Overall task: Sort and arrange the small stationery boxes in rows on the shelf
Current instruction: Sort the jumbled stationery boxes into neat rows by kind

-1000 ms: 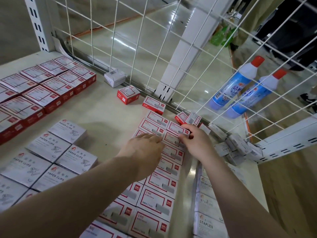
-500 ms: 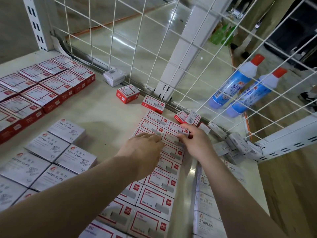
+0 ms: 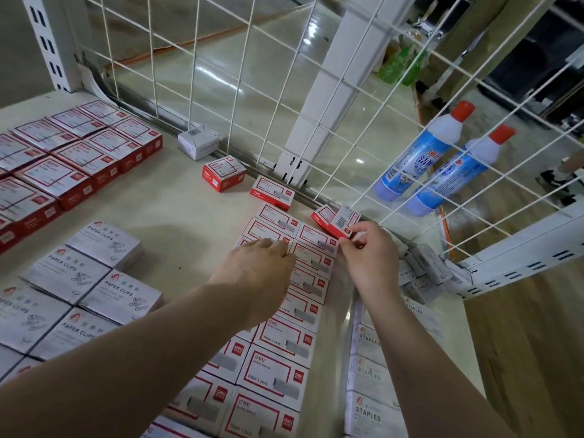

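Two columns of small red-and-white staple boxes [image 3: 286,346] run from the shelf's front toward the wire back. My left hand [image 3: 257,273] lies flat on the left column near its far end, fingers straight on a box. My right hand [image 3: 368,251] pinches a small red staple box [image 3: 343,221] by its near corner, tilted up on edge just past the right column's far end. Another red box [image 3: 322,214] leans beside it. One loose staple box [image 3: 273,192] lies ahead of the columns.
White paper-clip boxes [image 3: 94,279] sit at left, larger red boxes [image 3: 72,159] at far left, white staples boxes [image 3: 373,377] at right with several tumbled ones [image 3: 423,270] by the shelf's corner. A wire grid [image 3: 252,74] closes the back. Loose boxes: red [image 3: 223,173], white [image 3: 197,143].
My right hand has moved from the right column's boxes to the tilted red box and taken hold of its corner. My left hand has stayed on the left column.
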`<state>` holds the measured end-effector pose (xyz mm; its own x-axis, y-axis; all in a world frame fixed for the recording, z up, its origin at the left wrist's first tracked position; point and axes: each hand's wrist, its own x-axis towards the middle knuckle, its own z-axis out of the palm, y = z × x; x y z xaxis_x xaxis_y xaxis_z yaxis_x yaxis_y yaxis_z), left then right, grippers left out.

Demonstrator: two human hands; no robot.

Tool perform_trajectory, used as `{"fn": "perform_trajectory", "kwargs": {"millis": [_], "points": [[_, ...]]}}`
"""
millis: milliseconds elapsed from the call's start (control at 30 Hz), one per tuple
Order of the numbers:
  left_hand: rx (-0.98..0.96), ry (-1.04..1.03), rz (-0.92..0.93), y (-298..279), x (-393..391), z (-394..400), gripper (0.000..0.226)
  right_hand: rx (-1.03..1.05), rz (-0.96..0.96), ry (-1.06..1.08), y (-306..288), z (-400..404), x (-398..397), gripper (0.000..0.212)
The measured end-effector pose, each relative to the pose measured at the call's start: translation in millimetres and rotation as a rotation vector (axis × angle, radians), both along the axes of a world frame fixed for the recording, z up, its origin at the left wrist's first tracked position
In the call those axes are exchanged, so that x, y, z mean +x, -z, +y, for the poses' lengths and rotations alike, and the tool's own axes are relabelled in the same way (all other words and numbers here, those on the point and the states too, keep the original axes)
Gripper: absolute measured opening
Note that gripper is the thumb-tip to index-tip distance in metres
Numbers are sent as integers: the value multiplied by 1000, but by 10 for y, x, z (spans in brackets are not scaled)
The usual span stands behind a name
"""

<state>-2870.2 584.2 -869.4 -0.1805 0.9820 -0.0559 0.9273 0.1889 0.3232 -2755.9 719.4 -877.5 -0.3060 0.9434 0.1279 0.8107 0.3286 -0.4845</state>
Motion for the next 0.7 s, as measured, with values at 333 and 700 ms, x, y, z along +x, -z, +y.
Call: {"fn": "perform_trajectory", "kwargs": {"millis": [333, 700], "points": [[32, -4, -9, 19, -11, 12, 46, 12, -150, 39, -30, 93, -189, 37], [42, -7, -55, 31, -35, 5, 44, 78, -175, 19, -3, 140, -185, 35]]}}
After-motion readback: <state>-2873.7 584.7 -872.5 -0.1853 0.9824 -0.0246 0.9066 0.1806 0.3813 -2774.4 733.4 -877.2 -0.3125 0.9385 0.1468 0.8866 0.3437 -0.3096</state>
